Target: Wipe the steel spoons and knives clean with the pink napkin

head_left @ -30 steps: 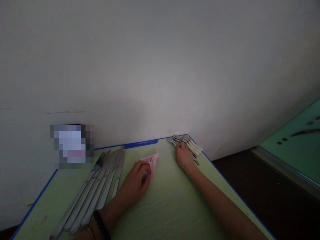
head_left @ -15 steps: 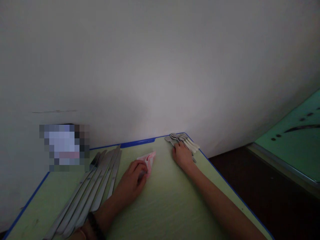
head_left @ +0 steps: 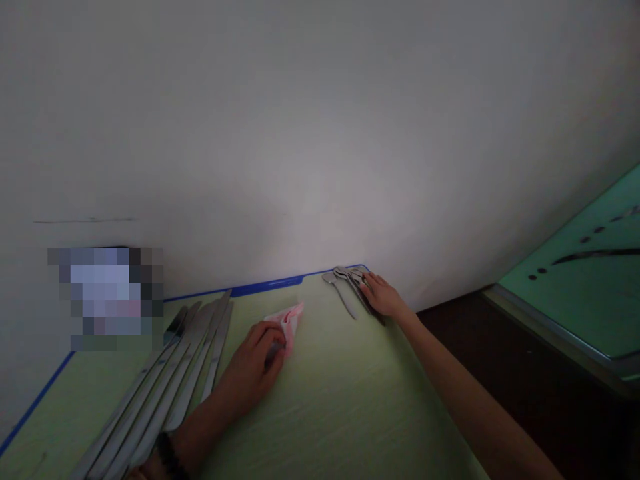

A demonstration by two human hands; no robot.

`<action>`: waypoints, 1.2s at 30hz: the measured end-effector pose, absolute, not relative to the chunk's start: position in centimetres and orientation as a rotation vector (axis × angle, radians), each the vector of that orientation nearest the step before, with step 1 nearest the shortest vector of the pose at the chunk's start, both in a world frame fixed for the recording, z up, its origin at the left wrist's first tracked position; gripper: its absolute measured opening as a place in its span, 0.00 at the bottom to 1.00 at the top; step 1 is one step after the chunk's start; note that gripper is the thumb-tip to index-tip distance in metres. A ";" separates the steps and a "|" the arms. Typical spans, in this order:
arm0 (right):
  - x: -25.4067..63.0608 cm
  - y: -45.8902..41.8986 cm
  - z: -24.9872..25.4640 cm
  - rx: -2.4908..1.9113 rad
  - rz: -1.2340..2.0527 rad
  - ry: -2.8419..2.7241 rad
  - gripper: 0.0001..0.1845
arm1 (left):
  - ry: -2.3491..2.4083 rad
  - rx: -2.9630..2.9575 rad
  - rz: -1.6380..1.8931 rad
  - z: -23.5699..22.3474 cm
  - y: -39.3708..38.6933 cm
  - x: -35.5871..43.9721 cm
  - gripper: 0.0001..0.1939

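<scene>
My left hand (head_left: pixel 253 363) rests on the table with its fingers curled round a crumpled pink and white cloth (head_left: pixel 287 320). At the far right corner my right hand (head_left: pixel 383 293) lies over a bunch of metal spoons (head_left: pixel 350 279), fingers stretched out and touching them. The hand hides most of the bunch's right side. A single spoon (head_left: pixel 343 295) lies a little apart, to the left of the bunch. Several long table knives (head_left: pixel 165 387) lie in a fan to the left of my left hand and forearm.
The green table (head_left: pixel 320 400) has a blue rim and stands against a pale wall (head_left: pixel 300 167). A blurred-out upright object (head_left: pixel 105 297) stands at its back left. To the right are a dark floor (head_left: pixel 510 353) and a green panel (head_left: pixel 600 273).
My right hand has moved right, from the left side of the spoons to their right side, and its fingers have straightened. The left spoon now shows whole. My left hand keeps the cloth.
</scene>
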State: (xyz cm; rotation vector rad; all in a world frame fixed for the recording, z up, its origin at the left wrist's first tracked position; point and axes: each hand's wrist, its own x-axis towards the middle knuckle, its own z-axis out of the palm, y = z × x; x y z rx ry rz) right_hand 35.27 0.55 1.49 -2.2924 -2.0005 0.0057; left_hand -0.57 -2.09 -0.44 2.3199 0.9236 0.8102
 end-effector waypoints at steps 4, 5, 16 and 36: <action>34.3 0.3 1.2 -2.346 0.019 -1.940 0.28 | 0.925 2.325 0.807 -0.5 -2.1 -0.5 0.06; 34.0 0.2 1.2 -2.359 0.013 -1.929 0.28 | 0.928 2.324 0.806 -0.5 -2.1 -0.6 0.06; 32.0 0.3 1.9 -2.452 -0.056 -1.880 0.29 | 0.921 2.317 0.846 -0.3 -2.1 -0.6 0.06; 25.1 -6.4 -1.3 -1.876 -0.312 -1.947 0.32 | 0.946 2.326 0.828 -0.1 -2.2 -0.6 0.06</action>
